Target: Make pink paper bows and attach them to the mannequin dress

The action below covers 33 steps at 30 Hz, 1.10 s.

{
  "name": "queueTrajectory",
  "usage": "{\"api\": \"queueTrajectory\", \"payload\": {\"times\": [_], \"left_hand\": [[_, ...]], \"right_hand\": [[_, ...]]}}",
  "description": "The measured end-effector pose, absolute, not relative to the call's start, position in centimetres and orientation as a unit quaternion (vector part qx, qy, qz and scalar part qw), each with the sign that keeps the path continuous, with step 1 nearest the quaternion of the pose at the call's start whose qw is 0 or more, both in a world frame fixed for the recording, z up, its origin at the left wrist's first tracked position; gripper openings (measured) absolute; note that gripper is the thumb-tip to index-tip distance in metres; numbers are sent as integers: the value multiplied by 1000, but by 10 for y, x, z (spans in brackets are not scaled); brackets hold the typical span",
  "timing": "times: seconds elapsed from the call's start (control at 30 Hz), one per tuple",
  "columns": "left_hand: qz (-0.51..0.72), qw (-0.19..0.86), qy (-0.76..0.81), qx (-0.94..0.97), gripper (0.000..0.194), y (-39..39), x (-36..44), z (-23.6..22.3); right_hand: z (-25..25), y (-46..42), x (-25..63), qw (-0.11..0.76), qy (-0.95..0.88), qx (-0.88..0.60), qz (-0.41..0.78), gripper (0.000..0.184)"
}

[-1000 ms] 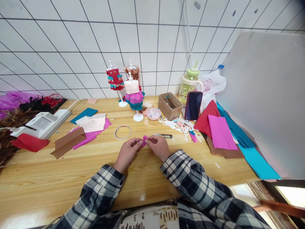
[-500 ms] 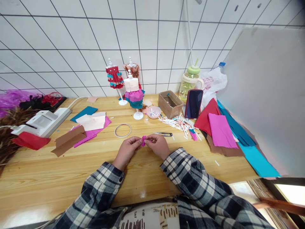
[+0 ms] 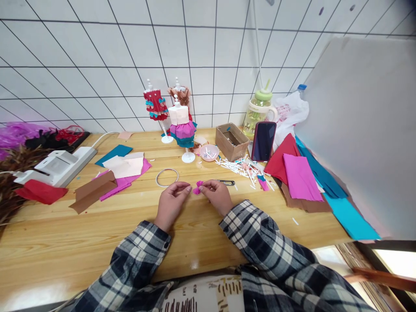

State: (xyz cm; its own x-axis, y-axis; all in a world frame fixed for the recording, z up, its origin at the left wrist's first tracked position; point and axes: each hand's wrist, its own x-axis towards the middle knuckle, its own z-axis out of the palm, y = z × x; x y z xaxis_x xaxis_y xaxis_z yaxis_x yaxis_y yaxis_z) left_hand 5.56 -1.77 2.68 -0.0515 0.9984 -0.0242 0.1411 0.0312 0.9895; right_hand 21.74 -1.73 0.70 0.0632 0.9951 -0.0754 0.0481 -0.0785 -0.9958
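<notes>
A small bow of crinkled magenta paper [image 3: 196, 188] is pinched at its right side between the thumb and finger of my right hand [image 3: 216, 195]. My left hand [image 3: 172, 203] is just left of the bow, with a small gap between them. Its thumb and index fingertips are drawn together, and nothing shows between them. Partly covered by my right hand lies a pair of thread snips [image 3: 227, 183], its dark handle end sticking out to the right. A thin ring, perhaps a roll of tape [image 3: 167, 177], lies flat beyond my left hand.
Small dress stands, one in a red dress [image 3: 156, 105] and one in a pink-and-teal skirt [image 3: 183, 130], are at the back. Nearby are a pink dish [image 3: 209, 152], box [image 3: 232, 141], phone [image 3: 264, 141] and jug [image 3: 258, 113]. Coloured paper lies left [image 3: 125, 165] and right [image 3: 302, 177].
My left hand has let go of the magenta bow and moved slightly left. The bow stays in my right hand and shows more of its spread folds.
</notes>
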Motion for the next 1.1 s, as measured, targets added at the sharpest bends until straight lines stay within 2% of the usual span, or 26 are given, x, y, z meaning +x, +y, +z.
{"api": "queueTrajectory", "payload": {"times": [0.07, 0.13, 0.2, 0.37, 0.63, 0.93, 1.1], "left_hand": [[439, 309, 562, 629, 23, -20, 57, 30], [407, 207, 551, 698, 20, -22, 59, 31], [391, 167, 542, 725, 20, -22, 60, 31], [375, 145, 524, 751, 19, -21, 60, 28], [394, 225, 531, 715, 20, -16, 55, 25], [381, 421, 552, 611, 30, -18, 60, 25], [382, 452, 561, 579, 35, -18, 61, 27]], "right_hand": [[8, -18, 217, 488, -479, -554, 476, 24], [10, -20, 216, 489, -482, -554, 471, 23], [13, -21, 214, 491, -487, -550, 469, 21], [15, -23, 212, 495, -512, -546, 442, 17], [14, -22, 218, 457, -526, -530, 484, 23], [11, -20, 218, 463, -554, -544, 427, 16], [13, -20, 220, 450, -575, -549, 406, 13]]}}
